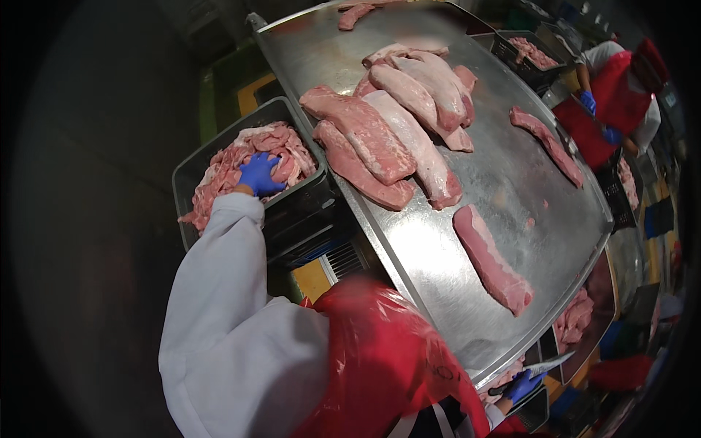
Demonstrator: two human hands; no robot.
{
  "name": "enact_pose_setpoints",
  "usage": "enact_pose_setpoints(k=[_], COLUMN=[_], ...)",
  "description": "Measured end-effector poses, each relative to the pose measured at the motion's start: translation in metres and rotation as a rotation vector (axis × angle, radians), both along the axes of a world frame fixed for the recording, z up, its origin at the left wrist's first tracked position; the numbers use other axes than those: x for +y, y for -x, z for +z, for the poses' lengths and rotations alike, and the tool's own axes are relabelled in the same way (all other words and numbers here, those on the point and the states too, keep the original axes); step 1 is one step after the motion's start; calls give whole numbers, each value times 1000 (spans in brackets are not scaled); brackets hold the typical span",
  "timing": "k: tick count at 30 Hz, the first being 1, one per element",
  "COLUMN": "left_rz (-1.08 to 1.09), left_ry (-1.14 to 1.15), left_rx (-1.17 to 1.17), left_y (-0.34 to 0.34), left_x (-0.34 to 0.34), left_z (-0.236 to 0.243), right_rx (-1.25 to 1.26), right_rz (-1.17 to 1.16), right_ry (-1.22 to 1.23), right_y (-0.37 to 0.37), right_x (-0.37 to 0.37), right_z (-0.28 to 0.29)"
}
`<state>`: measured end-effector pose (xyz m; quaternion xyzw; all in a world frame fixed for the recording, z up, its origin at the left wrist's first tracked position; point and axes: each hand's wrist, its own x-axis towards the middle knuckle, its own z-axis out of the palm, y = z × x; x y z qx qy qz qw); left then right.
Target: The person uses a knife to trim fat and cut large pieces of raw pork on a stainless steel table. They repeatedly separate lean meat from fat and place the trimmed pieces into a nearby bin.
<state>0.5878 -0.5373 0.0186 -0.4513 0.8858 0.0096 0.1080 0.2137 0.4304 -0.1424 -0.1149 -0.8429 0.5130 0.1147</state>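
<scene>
My left hand [259, 175], in a blue glove, lies with fingers spread on a heap of pink meat trimmings [292, 151]. The trimmings fill a dark plastic crate [323, 179] beside the table's left edge. At the lower right, past the table corner, my right hand [520, 387] is closed around a knife [549, 364]; its pale blade points right and part of the dark handle shows. Several long slabs of meat [369, 135] lie piled on the steel table [423, 252]. A single meat strip [491, 259] rests nearer me, apart from the pile.
Another thin strip [548, 146] lies near the table's far right side. A raised metal rim [372, 237] runs along the table. Across it stands a co-worker [613, 95] in a red apron and blue gloves. More crates of meat [529, 55] stand around the table.
</scene>
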Motion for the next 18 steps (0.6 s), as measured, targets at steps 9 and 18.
enact_pose_setpoints(k=[9, 18], left_rz=[-47, -1073], left_ry=[-389, -511], left_rx=[-207, 523], left_y=[-26, 370], left_x=[-104, 203], left_z=[39, -35], right_rx=[296, 90], right_rz=[-61, -128], right_ry=[941, 713], right_y=[-35, 26], right_x=[-108, -214], right_z=[102, 61])
